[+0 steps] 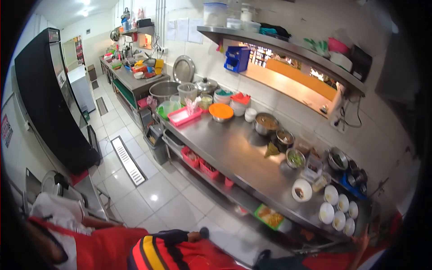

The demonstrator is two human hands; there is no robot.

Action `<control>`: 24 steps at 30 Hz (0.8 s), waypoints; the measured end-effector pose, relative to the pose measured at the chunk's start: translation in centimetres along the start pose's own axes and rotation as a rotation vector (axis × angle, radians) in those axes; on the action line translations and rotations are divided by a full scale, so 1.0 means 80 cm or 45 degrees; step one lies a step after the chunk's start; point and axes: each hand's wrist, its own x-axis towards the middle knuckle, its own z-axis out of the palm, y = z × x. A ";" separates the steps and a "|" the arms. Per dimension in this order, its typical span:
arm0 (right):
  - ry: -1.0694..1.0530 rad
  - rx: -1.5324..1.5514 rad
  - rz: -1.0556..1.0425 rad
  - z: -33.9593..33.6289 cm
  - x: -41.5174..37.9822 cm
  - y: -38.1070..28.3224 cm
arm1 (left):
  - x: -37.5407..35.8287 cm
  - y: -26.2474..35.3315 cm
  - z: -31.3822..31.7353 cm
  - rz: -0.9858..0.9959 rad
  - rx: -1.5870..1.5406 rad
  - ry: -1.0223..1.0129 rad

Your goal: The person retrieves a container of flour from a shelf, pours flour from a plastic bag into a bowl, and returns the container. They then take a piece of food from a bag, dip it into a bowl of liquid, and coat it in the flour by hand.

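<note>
At the bottom of the view, a red garment and a sleeve with yellow and dark stripes (pixel 155 252) appear to be my own. What seems to be my left hand (pixel 194 236) hangs low over the tiled floor, away from the counter; its fingers are too small and dark to make out. My right hand cannot be seen. Along the steel counter (pixel 216 146) stand a pot of brown food (pixel 266 123), a bowl of chopped greens (pixel 295 158) and a white bowl with dark food (pixel 301 190). Several small white bowls (pixel 339 220) are grouped at its right end.
A person in a red apron (pixel 110 247) is at lower left; another person's arm (pixel 360 249) shows at lower right. A black fridge (pixel 54 99) lines the left wall. A drain grate (pixel 128 160) crosses the floor. Above the counter runs a shelf (pixel 279 49).
</note>
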 end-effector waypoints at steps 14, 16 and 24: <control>-0.142 -0.456 -1.089 -0.203 0.122 -0.686 | 0.171 -0.253 -0.360 0.065 -0.623 0.672; -0.303 -0.561 -1.279 -0.265 0.097 -0.808 | 0.134 -0.244 -0.487 0.353 -0.650 0.730; 0.822 -0.450 -2.060 -0.462 -0.129 -1.191 | -0.090 -0.145 -1.035 0.829 -0.490 1.716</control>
